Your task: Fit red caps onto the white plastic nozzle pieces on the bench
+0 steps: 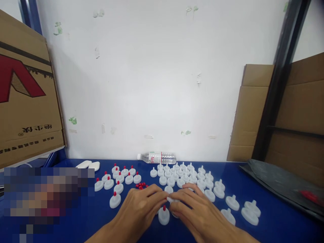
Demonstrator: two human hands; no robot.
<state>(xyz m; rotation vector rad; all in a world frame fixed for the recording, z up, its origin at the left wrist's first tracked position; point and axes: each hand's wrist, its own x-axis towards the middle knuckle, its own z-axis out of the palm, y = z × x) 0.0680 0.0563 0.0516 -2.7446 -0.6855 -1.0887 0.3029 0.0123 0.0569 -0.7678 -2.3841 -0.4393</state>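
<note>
White spouted cap [173, 199] sits between our fingertips, on our side of the clear bottle [157, 158], which we take as the landmark. Our right hand [194, 209] is narrow, its fingers bent around the cap, which lies just left of them. Our left hand [143, 206] meets it from the other side, fingers drawn close together; a hint of red shows at its tips, but we cannot tell what, if anything, it holds. Both hands seem about equally near the cap. Its spout appears to lean toward our left hand, though our fingers cover too much for us to be sure of that axis.

Nearer to us than the bottle, a red-tipped cap [164, 217] stands upright just below our hands. In front of the bottle and slightly left, we see a pile of small red tips [141, 186]; farther left stand more red-tipped caps [119, 178]. Plain spouted caps [185, 178] crowd the blue surface [275, 219] in front and to the right of the bottle. Well to its right lies a dark bag [278, 179]; behind it rises the white wall [152, 84].
</note>
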